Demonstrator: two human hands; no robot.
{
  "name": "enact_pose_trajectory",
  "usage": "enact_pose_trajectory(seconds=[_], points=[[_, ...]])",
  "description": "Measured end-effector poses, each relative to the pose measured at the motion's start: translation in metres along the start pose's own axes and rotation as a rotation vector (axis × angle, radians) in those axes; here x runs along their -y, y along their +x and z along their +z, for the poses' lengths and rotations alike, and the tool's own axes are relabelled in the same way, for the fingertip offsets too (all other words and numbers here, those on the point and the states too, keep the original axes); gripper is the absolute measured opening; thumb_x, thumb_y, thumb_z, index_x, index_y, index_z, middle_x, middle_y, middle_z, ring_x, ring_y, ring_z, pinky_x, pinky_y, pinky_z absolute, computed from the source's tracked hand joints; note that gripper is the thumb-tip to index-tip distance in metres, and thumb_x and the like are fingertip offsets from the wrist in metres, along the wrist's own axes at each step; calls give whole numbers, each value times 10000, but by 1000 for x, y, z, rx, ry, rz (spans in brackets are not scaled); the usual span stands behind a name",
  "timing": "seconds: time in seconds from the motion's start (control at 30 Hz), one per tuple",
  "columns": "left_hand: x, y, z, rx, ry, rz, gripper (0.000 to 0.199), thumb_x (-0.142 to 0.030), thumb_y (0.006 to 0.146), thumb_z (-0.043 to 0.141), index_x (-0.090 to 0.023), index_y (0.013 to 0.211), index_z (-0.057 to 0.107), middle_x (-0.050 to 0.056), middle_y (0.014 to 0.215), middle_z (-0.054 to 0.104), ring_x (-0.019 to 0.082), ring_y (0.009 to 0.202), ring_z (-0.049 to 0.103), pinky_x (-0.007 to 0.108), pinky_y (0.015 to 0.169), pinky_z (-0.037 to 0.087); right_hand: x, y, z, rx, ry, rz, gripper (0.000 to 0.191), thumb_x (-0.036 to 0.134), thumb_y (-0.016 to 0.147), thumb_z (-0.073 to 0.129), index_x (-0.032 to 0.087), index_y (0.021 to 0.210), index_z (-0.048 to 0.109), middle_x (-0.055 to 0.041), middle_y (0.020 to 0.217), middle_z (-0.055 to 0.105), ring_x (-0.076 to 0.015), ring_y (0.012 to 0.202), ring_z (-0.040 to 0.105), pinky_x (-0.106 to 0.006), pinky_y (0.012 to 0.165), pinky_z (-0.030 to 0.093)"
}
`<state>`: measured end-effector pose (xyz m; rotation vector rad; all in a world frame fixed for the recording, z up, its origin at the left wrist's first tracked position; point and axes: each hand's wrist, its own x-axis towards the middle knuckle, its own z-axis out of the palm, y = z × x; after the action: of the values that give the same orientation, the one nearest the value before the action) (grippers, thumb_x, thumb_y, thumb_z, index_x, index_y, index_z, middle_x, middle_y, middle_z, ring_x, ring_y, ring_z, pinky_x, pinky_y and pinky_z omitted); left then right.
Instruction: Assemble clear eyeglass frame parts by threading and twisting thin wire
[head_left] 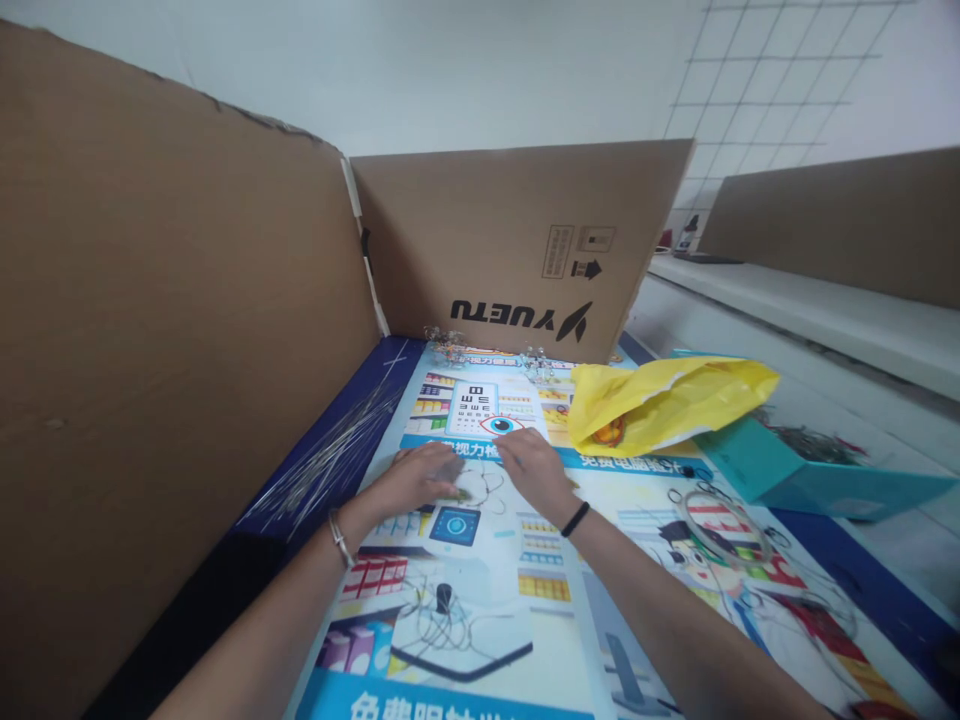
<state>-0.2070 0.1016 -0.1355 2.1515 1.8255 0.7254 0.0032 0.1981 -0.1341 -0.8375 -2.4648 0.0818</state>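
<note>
My left hand (424,475), with a silvery bracelet at the wrist, is closed with its fingertips pinched on a thin wire (489,490) that curls out to the right. To the right of it my right hand (534,468), a black band at its wrist, has its fingers curled together close to the same wire. What these fingers hold is hidden from view. Both hands are low over the printed poster (480,555) covering the table. Nearer to me lies a tangle of thin wires (431,625) around a small black piece (444,598).
Straight wires (337,455) lie along the left cardboard wall (165,280). A printed cardboard panel (480,240) closes the back, with wiry clumps (448,343) before it. On the right are a yellow bag (675,400), a teal box (795,475) of wires and a wire coil (724,530).
</note>
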Motion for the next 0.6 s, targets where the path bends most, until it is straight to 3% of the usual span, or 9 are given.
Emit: enact_pose_trajectory(seconds=[0.1, 0.27, 0.37, 0.5, 0.6], points=[[5, 4, -7, -113, -25, -28, 340, -331, 797, 557, -181, 1096, 618, 97, 1176, 613, 226, 1120, 529, 364, 974, 384, -14, 6, -19, 141, -119, 154, 318, 239, 911, 330, 188, 1042, 616, -75, 1053, 616, -178, 999, 515, -295, 844, 382], [2, 5, -14, -153, -30, -52, 252, -262, 824, 501, -182, 1003, 659, 74, 1058, 671, 202, 1017, 591, 336, 932, 425, -25, 5, -46, 366, -196, 135, 240, 332, 809, 484, 197, 911, 654, -84, 909, 634, -214, 879, 569, -281, 685, 403], [-12, 1, -9, -54, -42, -23, 308, -309, 804, 541, -208, 1082, 628, 62, 1136, 641, 210, 1077, 562, 335, 945, 417, -26, 1, -53, 485, -229, 111, 310, 409, 717, 569, 215, 947, 642, -87, 926, 630, -236, 861, 579, -280, 638, 401], [-33, -6, 4, 176, 7, 91, 494, -386, 814, 536, -279, 1288, 449, 51, 1382, 421, 224, 1272, 365, 387, 1033, 307, -26, -2, -55, 586, -258, 100, 374, 445, 670, 586, 216, 961, 635, -91, 919, 631, -247, 823, 592, -283, 605, 404], [-38, -8, 12, 217, 94, 143, 495, -350, 828, 533, -302, 1306, 417, 52, 1413, 371, 239, 1304, 304, 418, 1039, 279, -26, -1, -56, 612, -273, 100, 398, 474, 679, 567, 205, 966, 627, -98, 926, 629, -254, 826, 595, -292, 605, 411]])
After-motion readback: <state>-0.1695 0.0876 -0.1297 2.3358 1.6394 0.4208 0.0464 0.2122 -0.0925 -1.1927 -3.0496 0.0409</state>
